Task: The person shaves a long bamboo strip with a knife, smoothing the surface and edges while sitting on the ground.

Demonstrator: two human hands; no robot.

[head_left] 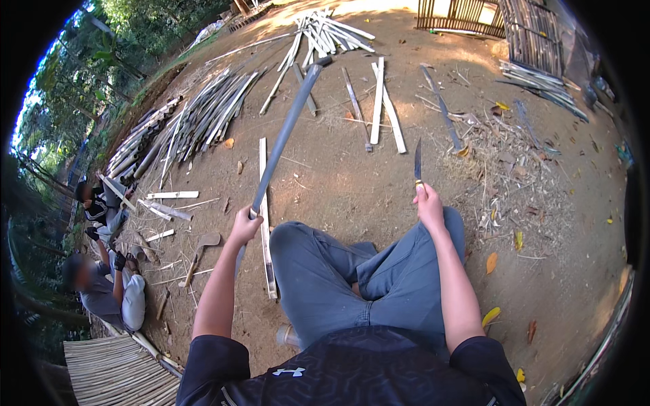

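My left hand [245,224] is closed around a long grey bamboo strip [290,125]. The strip slants up and away to the right, and its short lower end shows below my fist. In my right hand [428,204], above my right knee, is a knife [418,164] with a dark narrow blade pointing away from me and a light-coloured handle mostly covered by my fingers. Blade and strip are well apart. A pale split bamboo strip [265,183] lies on the ground beside my left knee, partly behind the raised strip.
Two people [108,291] sit at the left near a hatchet-like tool [200,258]. Bundled bamboo strips [210,111] lie far left, a pale pile [325,34] at the far middle. Loose strips [378,101] lie ahead, shavings [504,169] at right, a slatted bamboo mat [115,372] lower left.
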